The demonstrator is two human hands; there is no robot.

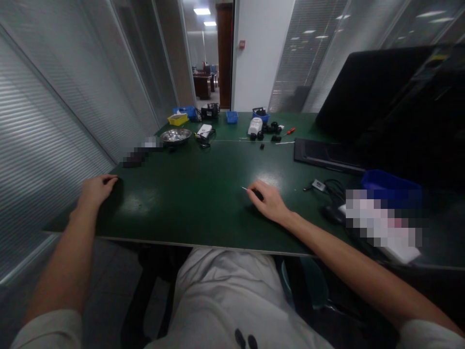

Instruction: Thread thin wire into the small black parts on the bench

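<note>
Your right hand pinches a thin rod, tip poking left over the bench; a light grip should steady it. Your left hand curls near the left edge, its hold unclear.

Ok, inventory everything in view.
Table: 1, green, centre
Blue trays: 4, blue, three far, one right
Yellow tray: 1, yellow, far left
Bowl: 1, silver, left
White box: 1, white, right of bowl
Black device: 1, black, far edge
White device: 1, white, far
Small parts: several, black, by white device
Screwdriver: 1, red handle, by small parts
Monitor: 1, black, right
Panel: 1, black, before monitor
Blurred items: count unclear, mixed, both sides
Blinds: several, grey, background
Slim item: 1, pale tip, centre
Left hand: 1, bare, table's left edge
Right hand: 1, bare, holding slim item
</note>
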